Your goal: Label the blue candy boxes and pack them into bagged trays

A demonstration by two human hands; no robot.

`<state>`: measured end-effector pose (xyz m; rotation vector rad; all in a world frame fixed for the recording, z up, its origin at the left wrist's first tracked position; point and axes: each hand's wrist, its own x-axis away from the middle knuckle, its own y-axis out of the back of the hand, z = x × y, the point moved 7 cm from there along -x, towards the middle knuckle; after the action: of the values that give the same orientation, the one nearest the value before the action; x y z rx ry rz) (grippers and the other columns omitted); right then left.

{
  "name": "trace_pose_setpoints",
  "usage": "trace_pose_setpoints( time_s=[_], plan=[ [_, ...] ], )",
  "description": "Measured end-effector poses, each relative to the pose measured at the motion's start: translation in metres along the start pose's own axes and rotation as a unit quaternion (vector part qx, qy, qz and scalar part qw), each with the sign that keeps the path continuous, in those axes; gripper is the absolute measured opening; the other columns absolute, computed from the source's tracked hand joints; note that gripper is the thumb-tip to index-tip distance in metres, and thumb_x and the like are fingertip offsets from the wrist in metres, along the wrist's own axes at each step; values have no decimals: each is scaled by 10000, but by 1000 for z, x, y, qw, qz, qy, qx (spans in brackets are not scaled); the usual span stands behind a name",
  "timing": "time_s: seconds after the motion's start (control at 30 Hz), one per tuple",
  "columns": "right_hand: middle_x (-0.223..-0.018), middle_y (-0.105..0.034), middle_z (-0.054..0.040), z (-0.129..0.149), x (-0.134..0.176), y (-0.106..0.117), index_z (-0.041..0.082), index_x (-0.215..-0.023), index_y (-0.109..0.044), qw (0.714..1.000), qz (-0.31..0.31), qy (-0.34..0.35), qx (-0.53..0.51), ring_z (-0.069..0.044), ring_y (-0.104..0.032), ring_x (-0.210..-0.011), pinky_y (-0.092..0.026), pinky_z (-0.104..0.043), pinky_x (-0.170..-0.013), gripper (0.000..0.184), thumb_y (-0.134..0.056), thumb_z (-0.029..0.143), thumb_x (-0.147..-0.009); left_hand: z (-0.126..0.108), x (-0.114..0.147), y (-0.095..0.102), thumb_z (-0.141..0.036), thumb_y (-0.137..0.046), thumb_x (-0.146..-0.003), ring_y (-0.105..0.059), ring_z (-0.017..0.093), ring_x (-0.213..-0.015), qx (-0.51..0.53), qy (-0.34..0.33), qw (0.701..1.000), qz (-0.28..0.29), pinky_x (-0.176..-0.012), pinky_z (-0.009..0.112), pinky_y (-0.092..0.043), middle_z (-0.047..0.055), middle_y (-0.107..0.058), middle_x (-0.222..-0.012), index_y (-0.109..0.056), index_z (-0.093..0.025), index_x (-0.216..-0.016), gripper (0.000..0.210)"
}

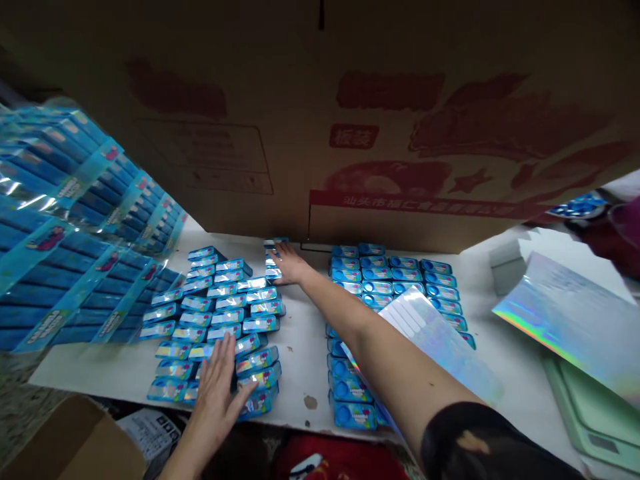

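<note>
My left hand [219,383] lies over the near part of a block of small blue boxes [230,303], fingers stretched out and thumb apart. These boxes stand in rows on the white table, with shiny narrow sides facing up. Farther off, beside the big carton, my right hand [290,262] spans a short row of the same small boxes [271,259] and grips it, partly hiding it. Beyond my right forearm stands a second block of blue boxes [390,272], with round marks on the upper sides. A shiny holographic sheet [425,327] lies partly over that block.
A large printed cardboard carton [310,133] closes off the back of the white table [303,360]. Wrapped blue packs [55,253] are piled at left. At right are a holographic sheet stack [575,320] and a green scale [595,407]. An open carton [80,443] sits lower left.
</note>
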<state>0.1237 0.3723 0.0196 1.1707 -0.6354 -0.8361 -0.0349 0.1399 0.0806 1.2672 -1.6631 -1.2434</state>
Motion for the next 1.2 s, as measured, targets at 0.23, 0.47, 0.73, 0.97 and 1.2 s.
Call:
trace_pose_setpoints(
  time_s=[0.23, 0.47, 0.73, 0.97, 1.2],
  plan=[
    [-1493, -119, -102, -52, 116, 44, 182, -1417, -190, 985, -27, -161, -60, -267, -113, -1362, -198, -507, -1051, 787, -576, 411, -770, -29, 3, -10, -419, -488, -814, -429, 250, -1233, 158, -26, 987, 16, -983, 423, -403, 93, -437, -1362, -276, -243, -1384, 633],
    [-1125, -626, -96, -138, 398, 96, 160, -1131, -602, 889, -155, -423, -85, -232, -572, -1046, -430, -372, -911, 347, -493, 283, -825, -139, -42, -59, -408, -479, -826, -569, 217, -1029, 256, -136, 950, 115, -895, 358, -452, 82, -635, -1095, -588, -204, -1108, 364],
    [-1168, -591, -86, -174, 374, 84, 199, -1144, -594, 933, -167, -304, -93, -214, -525, -1089, -401, -358, -946, 371, -557, 186, -775, -267, -135, -116, -390, -527, -799, -485, 272, -1079, 145, -127, 977, 89, -905, 397, -372, 120, -577, -1124, -544, -177, -1163, 422],
    [-1192, -564, -60, -183, 332, 59, 265, -1139, -600, 985, -43, -167, 7, -216, -493, -1079, -393, -335, -903, 311, -516, 211, -845, -308, -167, -157, -273, -665, -689, -487, 289, -1022, 83, 29, 993, 75, -836, 402, -339, 90, -602, -1030, -603, -203, -1015, 340],
    [-1231, -556, -85, -184, 365, 59, 208, -1141, -592, 993, -69, -62, 77, -213, -470, -1147, -397, -356, -926, 292, -454, 186, -885, -317, -168, -163, -170, -646, -677, -546, 239, -897, 174, 60, 983, 27, -785, 366, -358, 52, -629, -872, -607, -198, -1017, 343]
  ],
)
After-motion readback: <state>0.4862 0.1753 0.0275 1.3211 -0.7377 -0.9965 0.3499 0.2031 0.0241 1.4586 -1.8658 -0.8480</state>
